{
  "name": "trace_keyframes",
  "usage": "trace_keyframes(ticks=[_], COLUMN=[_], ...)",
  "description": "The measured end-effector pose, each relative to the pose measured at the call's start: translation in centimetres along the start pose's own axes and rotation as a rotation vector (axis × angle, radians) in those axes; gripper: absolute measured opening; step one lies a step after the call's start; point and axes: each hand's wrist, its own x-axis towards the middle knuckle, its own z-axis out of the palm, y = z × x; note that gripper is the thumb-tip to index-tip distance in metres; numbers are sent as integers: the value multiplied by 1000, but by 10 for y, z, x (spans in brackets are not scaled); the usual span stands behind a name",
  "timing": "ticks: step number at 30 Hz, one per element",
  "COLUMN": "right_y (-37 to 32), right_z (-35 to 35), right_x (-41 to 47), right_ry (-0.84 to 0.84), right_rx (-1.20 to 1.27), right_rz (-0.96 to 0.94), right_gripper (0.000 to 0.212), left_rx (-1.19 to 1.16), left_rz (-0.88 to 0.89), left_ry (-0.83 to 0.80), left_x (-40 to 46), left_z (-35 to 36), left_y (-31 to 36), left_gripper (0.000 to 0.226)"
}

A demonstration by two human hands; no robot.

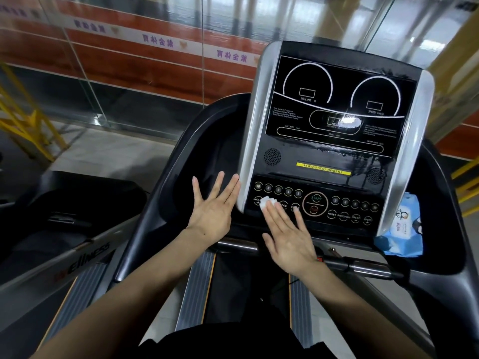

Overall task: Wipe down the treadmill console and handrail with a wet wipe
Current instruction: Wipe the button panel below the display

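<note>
The black treadmill console (334,120) with silver side trims fills the upper right; wet streaks show on its lower screen. My right hand (287,239) lies flat with straight fingers on the button panel, pressing a small white wet wipe (267,202) against the lower left buttons. My left hand (215,206) is spread open beside the console's left silver trim, its fingertips near the trim and holding nothing. A silver handrail bar (370,268) runs below the console.
A blue wet wipe packet (404,234) sits in the tray right of the console. A black tray (207,151) lies left of the console. Another treadmill (77,229) stands at the left. A glass wall (129,60) is ahead.
</note>
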Motion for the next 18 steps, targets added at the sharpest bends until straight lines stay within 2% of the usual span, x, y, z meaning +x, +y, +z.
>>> trace_keyframes(ticks=[4, 7, 10, 14, 18], right_y=[-3, -30, -28, 1, -2], right_z=[5, 6, 2, -3, -14], right_x=[-2, 17, 18, 2, 30], right_ry=[-3, -22, -6, 44, 113], right_rx=[11, 25, 11, 7, 69], right_rz=[49, -44, -78, 29, 162], right_gripper=[69, 68, 69, 75, 69], left_rx=[14, 5, -4, -23, -104], left_rz=[10, 7, 7, -3, -24], left_ry=[-8, -8, -2, 22, 75], left_x=[1, 0, 0, 0, 2], left_z=[-1, -1, -3, -2, -4], left_y=[-1, -1, 0, 1, 5], left_gripper=[87, 87, 85, 85, 81])
